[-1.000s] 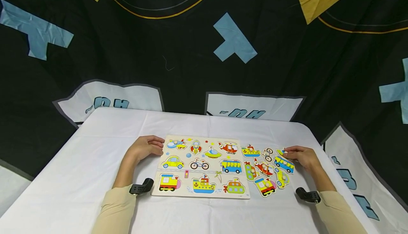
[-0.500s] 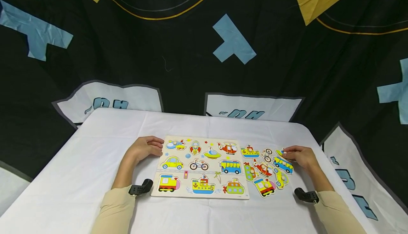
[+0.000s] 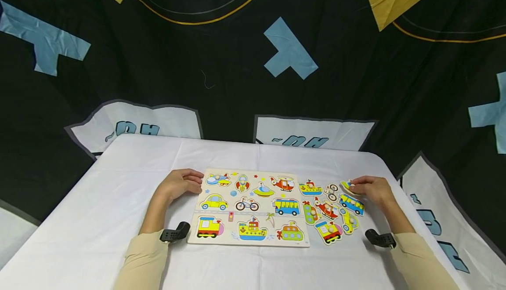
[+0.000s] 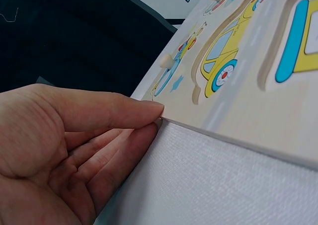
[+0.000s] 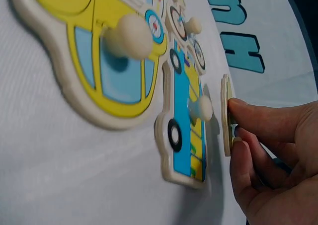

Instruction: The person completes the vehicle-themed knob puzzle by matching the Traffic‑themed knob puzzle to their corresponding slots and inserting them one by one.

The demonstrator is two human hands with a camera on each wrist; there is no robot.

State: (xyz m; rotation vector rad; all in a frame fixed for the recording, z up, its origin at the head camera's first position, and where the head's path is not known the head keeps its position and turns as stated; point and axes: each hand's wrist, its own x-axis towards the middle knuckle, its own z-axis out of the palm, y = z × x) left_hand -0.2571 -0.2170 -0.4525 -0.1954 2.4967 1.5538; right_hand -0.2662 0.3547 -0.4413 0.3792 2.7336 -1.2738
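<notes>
At the left edge of a wooden vehicle puzzle board [image 3: 230, 229] is my left hand [image 3: 179, 185]; its thumb and fingertip pinch the board's edge in the left wrist view. My right hand [image 3: 373, 190] holds a yellow-green flying saucer piece [image 3: 345, 187] between thumb and fingers. Seen edge-on in the right wrist view, the saucer piece [image 5: 225, 116] stands off the cloth, and the fingers cover its knob. Close by lies a blue bus piece [image 3: 351, 204] with a wooden knob. The airplane [image 3: 218, 179] and rocket [image 3: 243, 183] pieces sit in the board, their knobs showing.
Several loose knobbed pieces lie right of the board: a ship [image 3: 310, 188], bicycle [image 3: 331, 192], helicopter [image 3: 327, 208], submarine [image 3: 310, 213], car [image 3: 349, 221] and train [image 3: 329, 232]. White cloth [image 3: 118, 184] covers the table. A dark curtain [image 3: 221, 74] hangs behind.
My right hand has risen slightly with the flying saucer piece, which is now tilted and shows more of itself. The left hand and the board stay where they were.
</notes>
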